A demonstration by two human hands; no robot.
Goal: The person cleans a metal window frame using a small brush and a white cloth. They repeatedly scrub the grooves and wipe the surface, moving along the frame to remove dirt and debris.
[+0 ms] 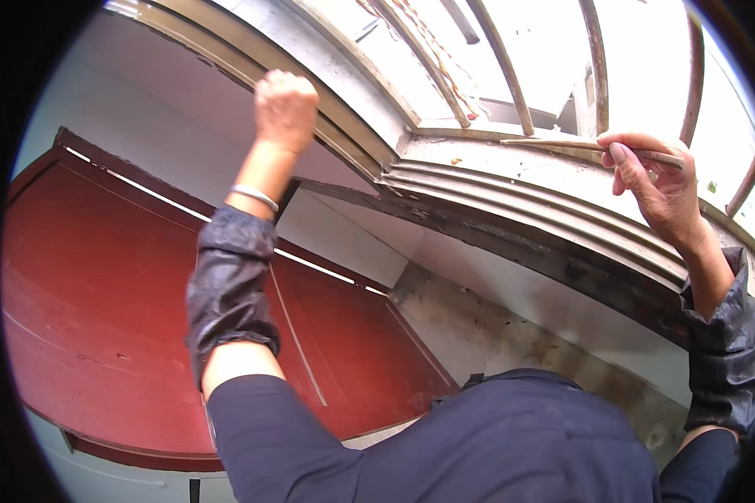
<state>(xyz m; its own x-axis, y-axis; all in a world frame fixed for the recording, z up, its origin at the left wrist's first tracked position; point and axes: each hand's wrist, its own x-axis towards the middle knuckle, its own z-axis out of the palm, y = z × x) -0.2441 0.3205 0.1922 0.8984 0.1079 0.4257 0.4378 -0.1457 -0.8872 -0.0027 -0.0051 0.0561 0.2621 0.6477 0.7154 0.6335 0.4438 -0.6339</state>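
My right hand (658,184), at the upper right, pinches a thin, pale stick (562,144) between thumb and fingers. The stick looks wooden and tapers toward its left end, which lies along the sill just inside the bars. My left hand (285,109) is raised at the upper middle, closed like a fist against the tan window frame (344,126). Its fingertips are turned away, so whatever they may hold is hidden. Beneath the right hand runs the grooved window track (512,201), with dirt and flakes on the pale sill (478,158).
Rusty metal bars (502,67) stand outside the window, with twisted cords (428,42) hanging behind them. A dark, worn ledge (495,239) runs under the track. Large red panels (109,302), like cupboard doors, fill the lower left. A stained wall (478,323) lies below.
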